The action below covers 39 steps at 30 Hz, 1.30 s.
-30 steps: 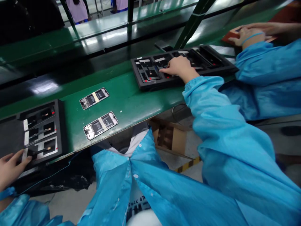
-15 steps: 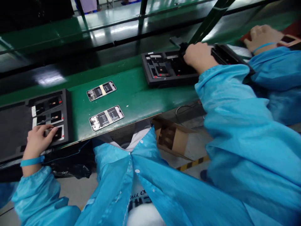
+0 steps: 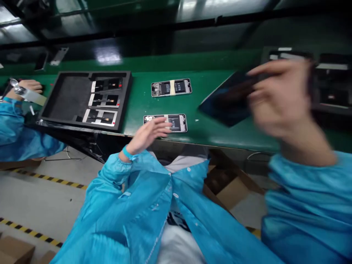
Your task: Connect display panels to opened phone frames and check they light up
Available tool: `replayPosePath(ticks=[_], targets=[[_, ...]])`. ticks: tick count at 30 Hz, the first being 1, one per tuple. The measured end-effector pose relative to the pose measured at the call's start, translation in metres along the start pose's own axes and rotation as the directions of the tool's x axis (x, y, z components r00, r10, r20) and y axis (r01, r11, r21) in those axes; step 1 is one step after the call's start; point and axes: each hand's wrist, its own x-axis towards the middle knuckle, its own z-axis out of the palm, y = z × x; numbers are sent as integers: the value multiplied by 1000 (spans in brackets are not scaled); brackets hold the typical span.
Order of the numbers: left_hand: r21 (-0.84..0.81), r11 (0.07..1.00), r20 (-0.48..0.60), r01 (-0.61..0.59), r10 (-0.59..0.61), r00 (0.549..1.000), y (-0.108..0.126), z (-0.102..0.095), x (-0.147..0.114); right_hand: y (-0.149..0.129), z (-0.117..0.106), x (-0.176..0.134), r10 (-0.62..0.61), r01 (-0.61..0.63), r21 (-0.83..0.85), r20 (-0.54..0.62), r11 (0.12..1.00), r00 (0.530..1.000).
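My right hand (image 3: 280, 95), smeared by motion, grips a dark flat phone screen (image 3: 225, 101) by its edge and holds it tilted above the bench. My left hand (image 3: 148, 134) has its fingers apart over the nearer opened phone (image 3: 178, 123), partly covering it; whether it touches the phone I cannot tell. That phone shows its battery with a pale strip across it. Farther back lies a second opened phone (image 3: 158, 89), also with a pale strip.
A black foam tray (image 3: 125, 99) with several phone screens sits left; another tray (image 3: 265, 55) is behind my right hand. At the far left is another person's hand (image 3: 31, 87). The green bench (image 3: 209, 134) ends close before me; a cardboard box (image 3: 233, 192) stands below.
My left hand has left the left tray and come over the nearer phone. My right hand has come away from the right tray with a phone screen. The view has swung left.
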Motion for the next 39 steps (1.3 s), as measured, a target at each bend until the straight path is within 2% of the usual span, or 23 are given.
replayPosePath(ticks=[2,3,4,6,9,12,16,19,21,23,28,30,32,34,36,37,39], targets=[[-223,961,188,165,-124,974,-9,26,7,-43,31,1,-245,221,178,124,959,962],[-272,942,216,195,-138,967,-11,31,10,-59,45,2,-321,279,247,150,928,935],[-299,934,211,197,-137,968,-11,30,12,-70,55,2,-355,296,300,168,907,920],[-298,942,135,155,-119,984,-7,17,17,-74,70,2,-320,240,354,188,904,929],[-176,982,-28,74,-80,996,5,-17,24,-41,81,-2,-172,87,333,236,939,956],[2,1000,-135,26,-25,990,14,-42,35,10,89,-8,-113,45,237,282,971,953],[183,979,-128,88,-65,990,21,-48,52,59,103,-10,-119,78,139,313,987,942],[267,949,-96,169,-148,984,24,-43,61,68,113,-5,-94,77,65,328,995,940],[300,934,-99,196,-173,980,26,-41,64,58,121,1,-67,67,10,285,998,956],[312,927,-104,210,-186,977,28,-41,64,36,132,6,-57,57,5,236,998,970],[265,939,-58,219,-211,976,26,-45,61,-28,170,15,-112,84,128,235,988,966],[257,945,-24,201,-202,979,23,-49,59,-39,181,15,-124,91,152,227,984,966],[317,941,-20,115,-115,993,20,-55,54,-40,186,14,-153,117,174,211,978,965],[476,877,-36,-60,87,996,17,-63,46,-35,186,11,-192,156,188,192,970,962],[667,710,13,-225,290,957,14,-72,36,-30,185,8,-221,188,187,174,964,960],[740,614,64,-275,343,937,12,-76,31,-28,184,7,-225,194,181,170,964,959],[822,466,167,-327,352,921,7,-83,23,-28,183,5,-221,193,165,168,967,961]])
